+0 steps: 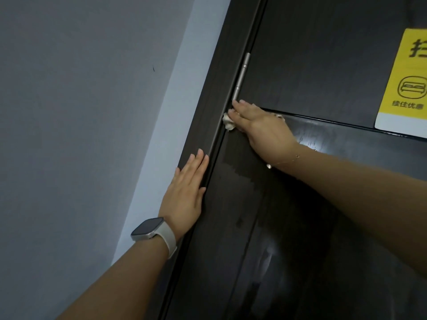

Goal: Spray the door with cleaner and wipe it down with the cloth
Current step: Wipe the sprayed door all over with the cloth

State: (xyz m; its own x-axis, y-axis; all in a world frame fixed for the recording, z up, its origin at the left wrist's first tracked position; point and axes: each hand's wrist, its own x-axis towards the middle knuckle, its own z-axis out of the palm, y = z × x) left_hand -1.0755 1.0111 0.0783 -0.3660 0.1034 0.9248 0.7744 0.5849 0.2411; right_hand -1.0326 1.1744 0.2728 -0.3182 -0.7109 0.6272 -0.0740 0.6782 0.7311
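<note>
Wiping looks well under way, judging by the door [300, 204]: its dark surface carries a damp sheen and streaks below the horizontal groove, which suggests the spraying is done, at least for this part. No spray bottle is in view, so where the cleaner is cannot be told.

The right hand [258, 128] lies flat on the door with its fingers straight and together, pressing the cloth [228, 123] against the panel at the hinge edge, just below the hinge [241, 77]. Only a pale crumpled corner of the cloth shows past the fingertips, plus a scrap near the knuckles; the rest is hidden under the palm. The left hand [187, 195] is spread open, fingers straight, resting on the frame [208, 100] beside the door, holding nothing. A watch [150, 229] sits on that wrist, its face dark and unreadable.

Left to do, as far as can be judged: the upper panel above the groove looks matt and drier, so it may yet need a pass, and the far side of the door is out of view.

Writing: a yellow sign [406, 82] is stuck on the upper panel at the right edge, partly cut off. It shows a bed icon in a circle, with the characters 续住优惠 beneath, and part of a large black character at the top, too cropped to read. Its bottom strip is white and blank.
</note>
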